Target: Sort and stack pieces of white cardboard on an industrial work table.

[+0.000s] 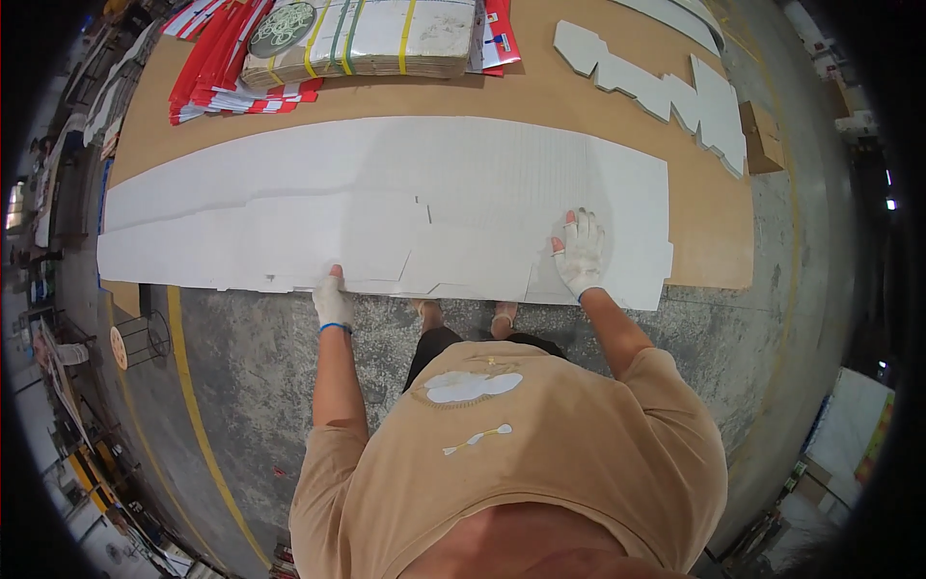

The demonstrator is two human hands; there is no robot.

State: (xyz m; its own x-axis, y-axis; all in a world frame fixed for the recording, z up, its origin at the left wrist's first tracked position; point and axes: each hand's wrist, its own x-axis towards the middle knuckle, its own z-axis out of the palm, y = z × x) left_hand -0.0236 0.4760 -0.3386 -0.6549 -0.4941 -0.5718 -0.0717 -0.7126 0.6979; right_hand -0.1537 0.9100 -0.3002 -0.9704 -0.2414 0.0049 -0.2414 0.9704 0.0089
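while white corrugated cardboard [482, 164] spans the counter [711, 232], seemingly being steadied, the right hand [582, 253] presses flat, fingers spread, gripping nothing; the left hand [332, 301] thumbs its near edge, closure unclear; sliding calls for both.

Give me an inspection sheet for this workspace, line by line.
Surface: broad brown flat tabletop.
Job's things: large flat white corrugated sheeting, apparently layered, overhanging the near edge, with short dark slits near its middle.
Clutter: strapped white-and-brown stack with a round dark dish of pale rings on top; red-and-white flat pieces; notched white cut-out boards; small brown cardboard box.
Hands: left hand, in a white glove, has its thumb on the sheeting's near edge, fingers hidden; right hand, gloved likewise, lies flat on the sheeting.
Cables: nothing seen.
Surroundings: grey speckled floor with yellow painted lines.
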